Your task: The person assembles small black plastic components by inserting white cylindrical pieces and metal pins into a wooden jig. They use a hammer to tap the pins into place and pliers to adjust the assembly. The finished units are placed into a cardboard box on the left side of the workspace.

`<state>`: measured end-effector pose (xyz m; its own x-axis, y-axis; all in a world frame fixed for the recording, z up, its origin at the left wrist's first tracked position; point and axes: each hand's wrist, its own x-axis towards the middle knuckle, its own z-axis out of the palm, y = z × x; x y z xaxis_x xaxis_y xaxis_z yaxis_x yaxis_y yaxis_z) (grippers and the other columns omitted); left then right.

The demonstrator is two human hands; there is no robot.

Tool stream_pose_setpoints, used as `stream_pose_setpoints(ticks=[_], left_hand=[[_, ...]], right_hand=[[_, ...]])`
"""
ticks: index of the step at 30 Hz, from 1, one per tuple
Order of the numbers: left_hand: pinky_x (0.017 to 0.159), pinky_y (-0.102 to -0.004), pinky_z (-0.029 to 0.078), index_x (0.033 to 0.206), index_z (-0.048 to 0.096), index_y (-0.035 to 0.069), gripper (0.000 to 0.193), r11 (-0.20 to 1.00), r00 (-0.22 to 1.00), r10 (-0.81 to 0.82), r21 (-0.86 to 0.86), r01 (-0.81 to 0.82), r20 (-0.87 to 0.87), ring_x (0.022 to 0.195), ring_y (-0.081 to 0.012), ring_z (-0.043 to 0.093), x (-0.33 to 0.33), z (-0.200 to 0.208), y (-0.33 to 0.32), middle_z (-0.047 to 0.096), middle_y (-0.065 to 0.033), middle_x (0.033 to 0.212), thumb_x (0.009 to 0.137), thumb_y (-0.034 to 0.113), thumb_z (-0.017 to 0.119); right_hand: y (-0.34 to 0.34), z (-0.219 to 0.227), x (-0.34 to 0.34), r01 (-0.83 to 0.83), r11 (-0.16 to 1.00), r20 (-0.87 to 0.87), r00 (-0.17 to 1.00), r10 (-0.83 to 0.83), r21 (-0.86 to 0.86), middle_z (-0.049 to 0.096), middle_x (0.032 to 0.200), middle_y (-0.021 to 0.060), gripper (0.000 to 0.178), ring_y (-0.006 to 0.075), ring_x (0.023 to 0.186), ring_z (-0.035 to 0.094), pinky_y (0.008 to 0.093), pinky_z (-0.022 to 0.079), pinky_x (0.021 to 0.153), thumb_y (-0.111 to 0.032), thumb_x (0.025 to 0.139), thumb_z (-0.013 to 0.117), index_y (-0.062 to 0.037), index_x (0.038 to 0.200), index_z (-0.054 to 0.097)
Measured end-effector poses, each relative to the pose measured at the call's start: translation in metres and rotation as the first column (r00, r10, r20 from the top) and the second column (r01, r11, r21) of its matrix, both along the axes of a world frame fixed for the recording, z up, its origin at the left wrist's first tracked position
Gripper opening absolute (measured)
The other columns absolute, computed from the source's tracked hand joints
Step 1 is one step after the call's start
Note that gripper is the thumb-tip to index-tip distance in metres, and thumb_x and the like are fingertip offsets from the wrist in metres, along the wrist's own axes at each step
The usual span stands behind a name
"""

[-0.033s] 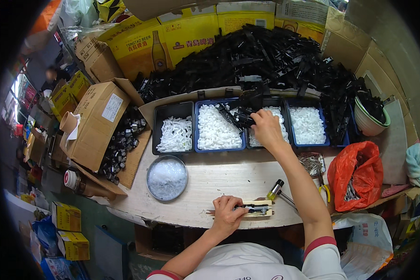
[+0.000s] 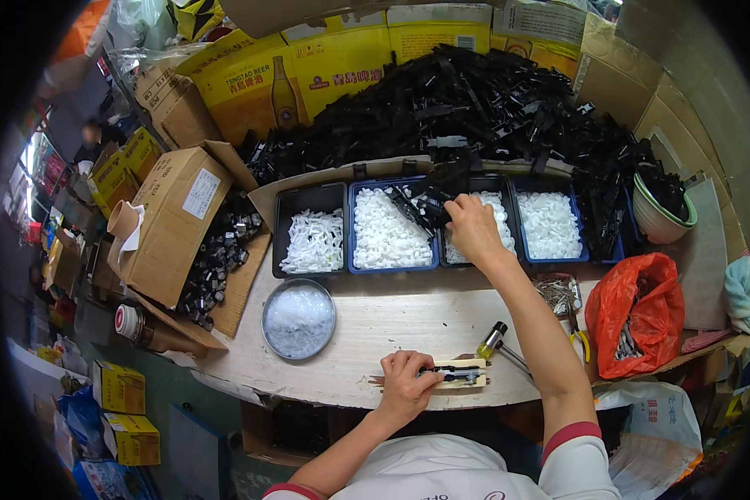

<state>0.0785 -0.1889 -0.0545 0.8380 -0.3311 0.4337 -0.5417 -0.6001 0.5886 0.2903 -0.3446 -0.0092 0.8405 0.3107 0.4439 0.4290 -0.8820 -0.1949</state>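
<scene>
Across the back of the bench, one big heap of black plastic parts [image 2: 492, 108] lies unsorted, far too many to count, so most of the work looks undone. Left of it one open cardboard box [image 2: 175, 221] spills small dark pieces. Next come four trays in a row: one black tray [image 2: 311, 200] and three blue trays [image 2: 392, 187], each holding white plastic clips, uncounted. One orange bag [image 2: 633, 312] sits at the right, one bowl [image 2: 662, 208] of black parts behind it, one round clear dish [image 2: 298, 318] of whitish bits near the front left. Right hand [image 2: 472, 227] reaches over the third tray, fingers curled, pinching a black strip [image 2: 421, 208] that lies across the trays. Left hand [image 2: 407, 382] presses flat-ish, fingers bent, on one small wooden jig [image 2: 460, 375] at the front edge, with one dark part seated in it. One yellow-handled screwdriver [image 2: 496, 337] lies just beside the jig. Finished pieces: cannot tell which pile, if any, so progress reads as one unit in assembly, heap remaining.
</scene>
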Motion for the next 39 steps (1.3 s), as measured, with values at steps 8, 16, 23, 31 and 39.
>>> stream_pose_setpoints(ticks=[8,16,23,31,39], left_hand=[[0.076,-0.0365,0.027,0.075,0.063,0.015,0.016,1.000,1.000,-0.001,-0.002,0.001,-0.004,0.083,-0.0204,0.045,-0.001,-0.002,0.000,0.053,-0.0001,0.085,0.062,0.007,0.067],[0.076,-0.0370,0.027,0.075,0.063,0.015,0.017,1.000,1.000,0.004,0.020,-0.004,0.008,0.084,-0.0200,0.045,-0.003,-0.003,0.001,0.053,0.0002,0.085,0.061,0.007,0.068],[0.076,-0.0363,0.027,0.077,0.062,0.012,0.015,0.999,1.000,0.011,0.032,-0.011,0.012,0.084,-0.0199,0.046,-0.001,0.003,0.001,0.053,-0.0019,0.087,0.064,0.009,0.067],[0.076,-0.0345,0.030,0.104,0.056,0.006,0.044,0.997,0.989,0.063,-0.049,-0.057,0.132,0.084,-0.0218,0.049,0.011,0.037,-0.009,0.055,-0.0068,0.095,0.065,0.018,0.070],[0.076,-0.0351,0.028,0.098,0.060,0.007,0.033,0.999,0.999,0.015,0.039,-0.017,0.053,0.084,-0.0182,0.049,0.004,0.033,0.015,0.060,-0.0007,0.091,0.066,0.010,0.068]], right_hand=[[-0.053,0.017,0.028,-0.001,0.940,-0.072,0.997,0.027,0.340,0.057,0.080,0.0143,0.020,0.0323,0.079,0.056,0.0392,0.045,0.069,-0.011,0.069,0.063,-0.0050,0.088,0.062],[-0.024,0.015,0.020,-0.059,0.998,0.020,0.998,0.059,-0.009,0.058,0.085,0.0117,0.027,0.0290,0.082,0.056,0.0390,0.045,0.070,-0.009,0.064,0.066,-0.0046,0.090,0.060],[-0.065,0.046,-0.020,0.081,0.587,-0.141,0.988,0.057,0.805,0.051,0.065,0.0003,0.018,0.0075,0.055,0.044,0.0225,0.038,0.051,-0.006,0.070,0.057,0.0006,0.086,0.053],[-0.028,0.000,-0.175,0.480,0.160,-0.483,0.685,0.545,0.862,0.062,0.074,0.0076,0.013,0.0129,0.061,0.060,0.0233,0.046,0.056,-0.010,0.076,0.062,0.0002,0.083,0.058],[-0.048,-0.012,-0.201,0.455,0.341,-0.568,0.692,0.446,0.823,0.056,0.074,-0.0020,0.013,0.0036,0.067,0.046,0.0187,0.037,0.059,-0.015,0.079,0.062,-0.0024,0.081,0.059]])
